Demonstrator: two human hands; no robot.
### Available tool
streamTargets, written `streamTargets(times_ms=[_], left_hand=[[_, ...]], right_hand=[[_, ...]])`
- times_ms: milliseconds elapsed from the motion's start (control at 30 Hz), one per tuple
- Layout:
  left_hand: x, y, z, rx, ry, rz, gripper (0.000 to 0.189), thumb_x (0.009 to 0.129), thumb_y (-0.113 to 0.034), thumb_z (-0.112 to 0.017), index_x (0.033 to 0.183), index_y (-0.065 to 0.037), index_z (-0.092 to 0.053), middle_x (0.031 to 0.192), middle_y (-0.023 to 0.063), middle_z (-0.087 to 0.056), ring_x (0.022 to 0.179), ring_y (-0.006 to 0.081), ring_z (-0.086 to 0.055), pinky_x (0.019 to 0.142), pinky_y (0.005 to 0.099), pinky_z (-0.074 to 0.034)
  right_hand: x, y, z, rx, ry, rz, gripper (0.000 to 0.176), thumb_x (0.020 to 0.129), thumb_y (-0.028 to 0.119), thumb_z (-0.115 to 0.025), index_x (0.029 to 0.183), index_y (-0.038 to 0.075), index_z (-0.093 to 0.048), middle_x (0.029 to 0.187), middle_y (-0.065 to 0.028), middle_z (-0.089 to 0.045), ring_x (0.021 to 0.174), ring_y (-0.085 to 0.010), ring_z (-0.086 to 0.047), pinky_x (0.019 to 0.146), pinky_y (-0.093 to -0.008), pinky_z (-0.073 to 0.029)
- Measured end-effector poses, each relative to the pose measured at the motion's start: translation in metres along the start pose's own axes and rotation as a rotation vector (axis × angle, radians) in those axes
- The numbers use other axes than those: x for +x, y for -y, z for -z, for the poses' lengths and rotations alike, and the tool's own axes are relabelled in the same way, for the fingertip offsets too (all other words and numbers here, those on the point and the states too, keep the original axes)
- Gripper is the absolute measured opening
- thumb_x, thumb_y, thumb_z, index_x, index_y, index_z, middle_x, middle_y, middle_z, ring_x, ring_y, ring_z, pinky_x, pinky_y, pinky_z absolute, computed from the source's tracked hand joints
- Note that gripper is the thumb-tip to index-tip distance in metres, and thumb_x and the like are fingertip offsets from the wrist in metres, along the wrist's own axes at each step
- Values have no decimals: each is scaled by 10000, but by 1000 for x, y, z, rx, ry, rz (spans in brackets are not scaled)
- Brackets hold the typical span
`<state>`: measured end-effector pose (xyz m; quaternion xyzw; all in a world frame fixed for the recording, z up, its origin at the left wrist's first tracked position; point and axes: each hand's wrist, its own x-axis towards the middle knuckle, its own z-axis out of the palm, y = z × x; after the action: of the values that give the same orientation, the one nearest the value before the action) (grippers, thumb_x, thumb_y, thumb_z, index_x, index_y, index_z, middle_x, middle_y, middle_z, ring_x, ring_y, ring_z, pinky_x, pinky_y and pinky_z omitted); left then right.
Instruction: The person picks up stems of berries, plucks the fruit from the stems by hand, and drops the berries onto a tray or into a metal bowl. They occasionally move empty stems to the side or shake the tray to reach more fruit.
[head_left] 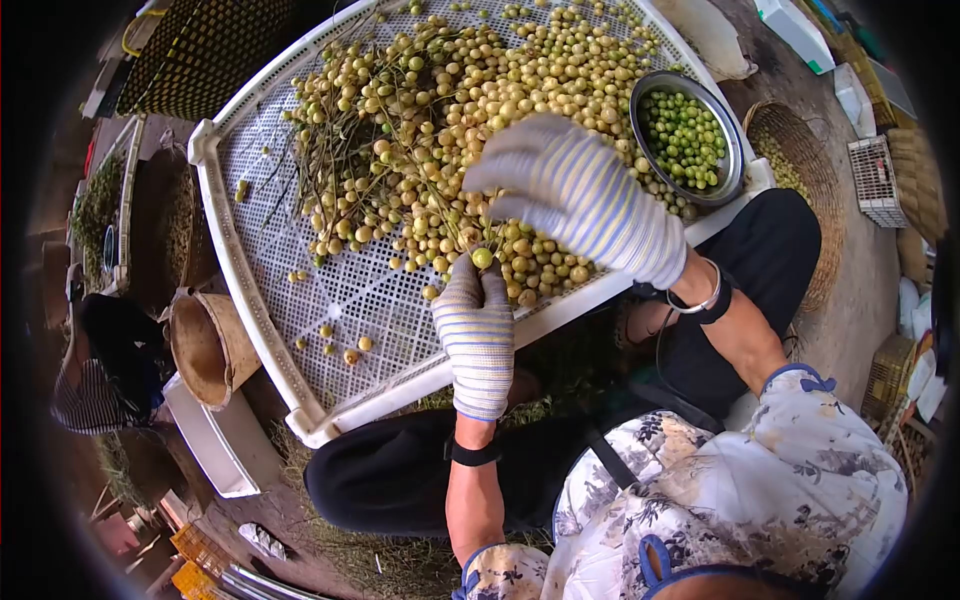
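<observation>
My left hand (pixel 474 335), in a striped knit glove, is at the near edge of a white perforated plastic tray (pixel 262 205). Its thumb and fingers are closed around a stem with a small yellow-green round fruit (pixel 482 258) at the tips. My right hand (pixel 575 185), gloved alike and blurred by motion, hovers over the pile of loose yellowish fruits (pixel 540 85). Its fingers look stretched out, the thumb apart, and I see nothing between them. Fruit clusters on thin brown stems (pixel 345 130) lie beyond both hands. A metal bowl (pixel 738 165) of greener fruits (pixel 683 140) rests at the tray's right corner.
A round wicker basket (pixel 825 240) with some fruits stands on the right, beside my knee. To the left are a tan bucket (pixel 215 345), a white bin (pixel 225 445) and another person's dark-clothed leg (pixel 115 335). Stripped stems (pixel 400 570) litter the floor below.
</observation>
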<state>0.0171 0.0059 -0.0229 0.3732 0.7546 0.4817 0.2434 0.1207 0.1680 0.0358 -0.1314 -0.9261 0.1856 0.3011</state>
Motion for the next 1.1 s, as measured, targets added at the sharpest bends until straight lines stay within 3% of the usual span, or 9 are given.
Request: streamTargets(times_ms=[133,233,267,467,600,767,900,1000,1100], left_hand=[[1,8,-1,151,-64,-51,233,873,-46,-591,1090,18,-648,786,231,-672,703,350,-689,650,372,-535],[0,9,2,21,-21,-7,237,880,-51,-608,1104,15,-651,756,206,-675,651,272,-691,633,347,-530],[-1,7,0,-59,-13,2,239,881,-50,-613,1108,14,-651,756,202,-676,652,251,-691,637,340,-529],[-3,-15,1,67,-15,-23,192,938,-58,-608,1078,62,-663,894,128,-720,799,124,-633,745,275,-515],[-5,-16,-2,-104,-43,60,172,931,-58,-632,1041,69,-671,884,103,-717,791,101,-616,739,263,-514],[-3,-18,3,-85,27,77,176,928,-55,-644,1038,77,-678,854,70,-710,781,55,-565,719,236,-498],[-1,-20,4,-122,-5,-14,153,933,-69,-630,971,68,-687,761,28,-670,693,41,-540,626,219,-470],[2,-32,12,-402,107,412,157,929,-108,-636,942,36,-699,734,4,-645,601,28,-513,535,198,-413],[6,-34,15,-513,115,472,230,936,-202,-630,946,17,-702,649,-53,-531,492,12,-378,456,189,-276]], right_hand=[[-19,39,-37,-201,264,-81,183,799,243,-701,935,124,-673,887,-62,-630,901,-252,-603,845,-401,-479],[-18,36,-32,160,262,-324,214,761,212,-727,938,100,-680,848,-72,-655,840,-248,-636,797,-366,-507],[-15,32,-28,476,330,-621,247,733,199,-740,930,62,-685,817,-84,-680,768,-217,-661,740,-318,-527],[-18,14,-17,847,32,-859,274,806,206,-748,966,-9,-692,829,-80,-710,741,-115,-650,679,-275,-535],[2,-6,-3,-335,-354,-200,214,861,205,-687,1045,97,-695,968,-91,-687,932,-263,-640,871,-393,-500],[-4,3,-30,252,264,-188,308,878,251,-656,1161,130,-673,1081,-119,-671,1047,-317,-608,952,-429,-447],[-10,3,-40,445,301,-359,291,890,251,-662,1137,98,-684,947,-109,-703,892,-269,-667,832,-380,-518],[-14,3,-37,675,194,-490,271,906,234,-656,1098,44,-685,898,-84,-707,834,-197,-672,786,-331,-526],[-13,-2,-35,780,18,-610,257,935,211,-635,1033,-23,-676,877,-60,-698,802,-111,-651,764,-276,-515]])
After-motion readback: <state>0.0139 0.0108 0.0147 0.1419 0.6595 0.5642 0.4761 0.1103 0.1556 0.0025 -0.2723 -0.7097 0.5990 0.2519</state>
